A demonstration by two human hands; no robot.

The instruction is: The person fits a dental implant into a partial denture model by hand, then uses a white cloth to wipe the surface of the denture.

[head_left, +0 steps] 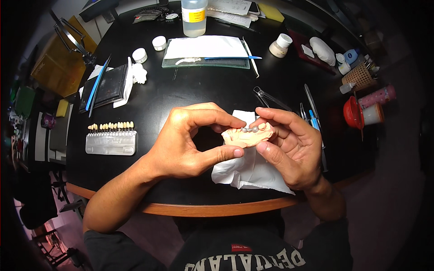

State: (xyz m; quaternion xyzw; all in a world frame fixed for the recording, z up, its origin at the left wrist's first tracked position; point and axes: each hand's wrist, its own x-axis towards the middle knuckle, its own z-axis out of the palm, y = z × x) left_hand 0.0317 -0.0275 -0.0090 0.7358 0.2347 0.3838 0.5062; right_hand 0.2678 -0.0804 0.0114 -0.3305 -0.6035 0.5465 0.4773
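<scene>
A pinkish-cream dental plaster model (242, 140) is held up between both hands above the near edge of the table. Small grey metal crowns (251, 129) sit in a row along its upper edge. My left hand (192, 137) grips its left end, the thumb low on the front and the index finger at the top by the metal. My right hand (291, 147) holds the right end between thumb and fingers. Beneath the model lies a crumpled white tissue (246, 174), partly covered by the hands.
Left stands a tooth shade guide (111, 142). Behind the hands lie a metal caliper (270, 98) and a glass slab (205, 63) with paper and a blue-handled tool. Slim tools (312, 106) flank my right hand. A clear bottle (194, 18) and small jars (159, 43) stand farther back.
</scene>
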